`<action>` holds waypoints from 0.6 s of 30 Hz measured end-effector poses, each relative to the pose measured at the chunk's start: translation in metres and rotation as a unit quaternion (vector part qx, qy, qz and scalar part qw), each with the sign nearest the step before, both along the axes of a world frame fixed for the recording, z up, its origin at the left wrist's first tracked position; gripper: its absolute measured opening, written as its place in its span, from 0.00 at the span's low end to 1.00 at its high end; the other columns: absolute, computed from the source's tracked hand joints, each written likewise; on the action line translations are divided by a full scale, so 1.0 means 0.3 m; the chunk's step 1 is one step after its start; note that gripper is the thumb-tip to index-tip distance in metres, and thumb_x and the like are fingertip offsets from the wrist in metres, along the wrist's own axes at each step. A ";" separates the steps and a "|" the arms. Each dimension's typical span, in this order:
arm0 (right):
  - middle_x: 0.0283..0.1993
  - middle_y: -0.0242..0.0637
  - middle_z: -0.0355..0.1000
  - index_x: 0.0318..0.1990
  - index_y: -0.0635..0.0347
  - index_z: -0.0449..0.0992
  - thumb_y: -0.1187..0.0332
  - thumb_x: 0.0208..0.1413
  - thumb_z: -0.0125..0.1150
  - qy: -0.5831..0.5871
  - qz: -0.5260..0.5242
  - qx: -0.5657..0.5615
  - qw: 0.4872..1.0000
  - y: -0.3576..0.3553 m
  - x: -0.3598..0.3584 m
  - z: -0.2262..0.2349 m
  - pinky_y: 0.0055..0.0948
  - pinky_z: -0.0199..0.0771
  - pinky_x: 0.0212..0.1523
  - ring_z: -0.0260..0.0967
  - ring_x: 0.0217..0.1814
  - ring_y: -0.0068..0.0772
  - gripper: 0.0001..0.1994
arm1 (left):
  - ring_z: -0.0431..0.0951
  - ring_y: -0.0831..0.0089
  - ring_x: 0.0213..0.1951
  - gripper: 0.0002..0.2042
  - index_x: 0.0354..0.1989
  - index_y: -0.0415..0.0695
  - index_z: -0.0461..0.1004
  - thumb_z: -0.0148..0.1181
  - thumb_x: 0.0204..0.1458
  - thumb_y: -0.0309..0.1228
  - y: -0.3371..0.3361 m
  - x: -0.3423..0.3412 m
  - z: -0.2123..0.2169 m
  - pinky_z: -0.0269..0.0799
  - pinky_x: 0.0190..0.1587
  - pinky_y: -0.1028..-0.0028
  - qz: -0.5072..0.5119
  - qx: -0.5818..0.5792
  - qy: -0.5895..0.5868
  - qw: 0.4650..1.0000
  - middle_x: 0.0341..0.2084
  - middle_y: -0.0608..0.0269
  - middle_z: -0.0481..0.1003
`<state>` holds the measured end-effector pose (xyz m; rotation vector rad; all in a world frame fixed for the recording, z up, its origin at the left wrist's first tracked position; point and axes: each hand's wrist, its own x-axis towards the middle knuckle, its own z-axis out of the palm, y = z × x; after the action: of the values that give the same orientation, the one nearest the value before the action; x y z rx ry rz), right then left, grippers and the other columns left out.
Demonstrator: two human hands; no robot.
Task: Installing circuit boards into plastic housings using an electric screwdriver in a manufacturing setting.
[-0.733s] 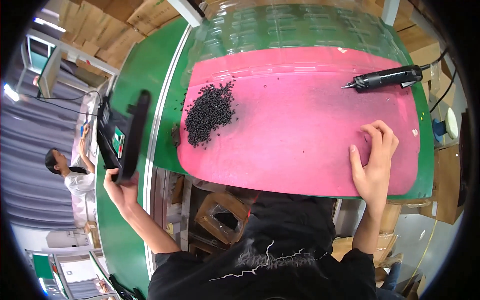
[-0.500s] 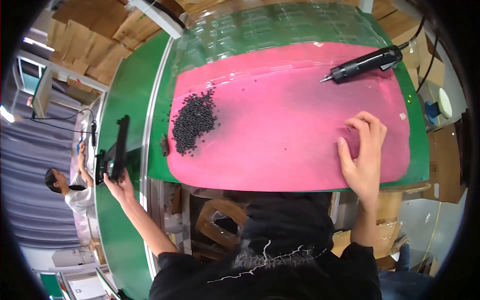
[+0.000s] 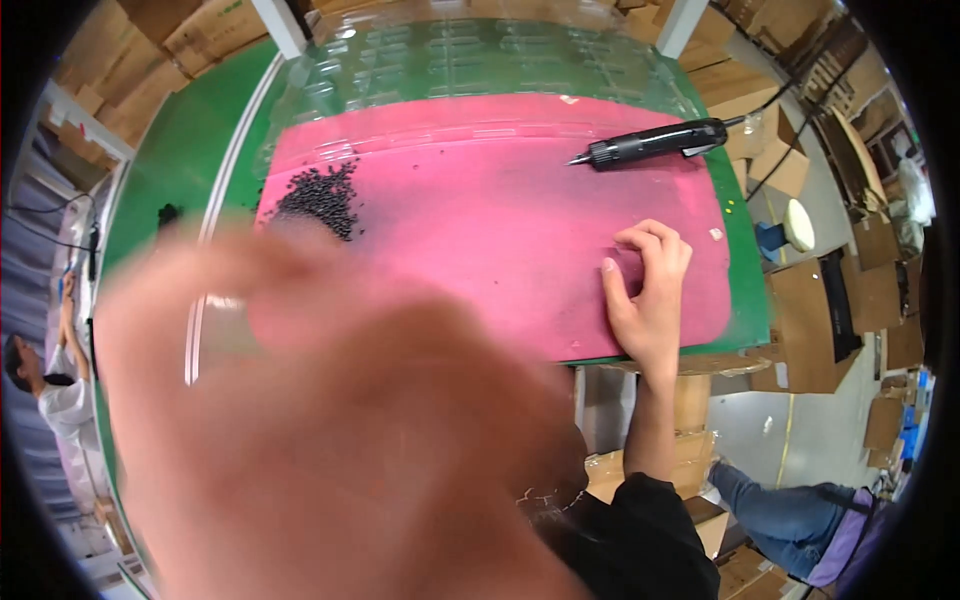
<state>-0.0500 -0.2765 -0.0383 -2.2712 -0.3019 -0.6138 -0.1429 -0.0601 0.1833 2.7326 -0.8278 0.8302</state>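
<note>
Left hand (image 3: 330, 430) blurred right up at the lens, fingers spread, holding nothing visible. Right hand (image 3: 648, 290) curled empty on the pink mat (image 3: 480, 200), below the black screwdriver (image 3: 650, 145). Could scatter the screw pile (image 3: 320, 197) at the mat's far left corner, swinging back half-blind.

Your left hand (image 3: 330, 430) fills the lower left, blurred, close to the lens. Your right hand (image 3: 648, 290) rests on the pink mat (image 3: 500, 220), fingers curled, near black pellets (image 3: 320, 198) and a black electric screwdriver (image 3: 655, 143).
</note>
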 end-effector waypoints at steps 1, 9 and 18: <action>0.46 0.44 0.62 0.41 0.60 0.70 0.75 0.44 0.60 -0.004 -0.003 -0.001 1.000 0.001 -0.002 0.003 0.39 0.59 0.51 0.56 0.51 0.46 0.14 | 0.71 0.68 0.27 0.07 0.19 0.47 0.74 0.58 0.28 0.34 -0.024 -0.036 0.017 0.64 0.42 0.61 0.002 0.078 0.088 0.993 0.25 0.60 0.73; 0.45 0.43 0.63 0.39 0.60 0.71 0.76 0.44 0.60 0.001 -0.022 0.017 1.000 -0.030 0.005 -0.030 0.38 0.60 0.50 0.57 0.49 0.46 0.12 | 0.71 0.67 0.27 0.09 0.21 0.44 0.73 0.57 0.31 0.35 -0.092 0.049 -0.049 0.66 0.40 0.62 -0.112 0.074 0.073 0.988 0.24 0.58 0.72; 0.44 0.43 0.64 0.38 0.60 0.71 0.76 0.44 0.60 -0.012 -0.027 0.017 0.999 0.002 0.007 -0.056 0.38 0.60 0.51 0.57 0.49 0.45 0.11 | 0.72 0.66 0.27 0.12 0.23 0.39 0.73 0.56 0.35 0.36 -0.091 0.018 -0.035 0.68 0.38 0.62 -0.143 0.098 0.028 0.984 0.23 0.55 0.72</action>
<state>-0.0478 -0.2759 -0.0551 -2.2461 -0.2410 -0.6694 -0.1376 -0.0874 0.1729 2.6893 -1.3142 0.6414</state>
